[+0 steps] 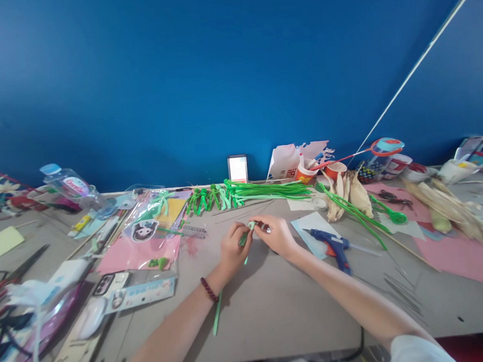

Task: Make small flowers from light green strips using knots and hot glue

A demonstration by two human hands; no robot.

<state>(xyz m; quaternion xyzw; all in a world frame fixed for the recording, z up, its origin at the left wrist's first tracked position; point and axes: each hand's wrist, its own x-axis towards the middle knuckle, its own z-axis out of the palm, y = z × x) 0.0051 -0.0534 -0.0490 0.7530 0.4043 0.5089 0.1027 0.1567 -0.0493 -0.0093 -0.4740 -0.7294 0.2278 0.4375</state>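
Two hands pinch a little green curl

The left hand (235,243) and the right hand (275,234) meet over the middle of the table (269,308), between its front and back edges. Both are closed on a small pale green piece (251,225), which sits right between the fingertips. It is so little that tips alone can hold it, and two hands probably keep it steadier than one. The fingers hide most of it, so its full shape is hard to tell. A pale green strip (217,318) pokes out under the left wrist, by a dark red bracelet (209,290). I cannot tell if it joins the piece.

Along the back edge, green twisted bits (203,200) lie beside a bundle of long green stems (274,190). They are likely put there to leave room for the hands.

Right of the right hand, a blue glue gun (328,239) lies partly on a pale blue sheet (311,225). Its tip points toward the hands. Maybe the sheet is there to catch drips. Big scissors (29,267) lie near the left edge, well apart from both hands.
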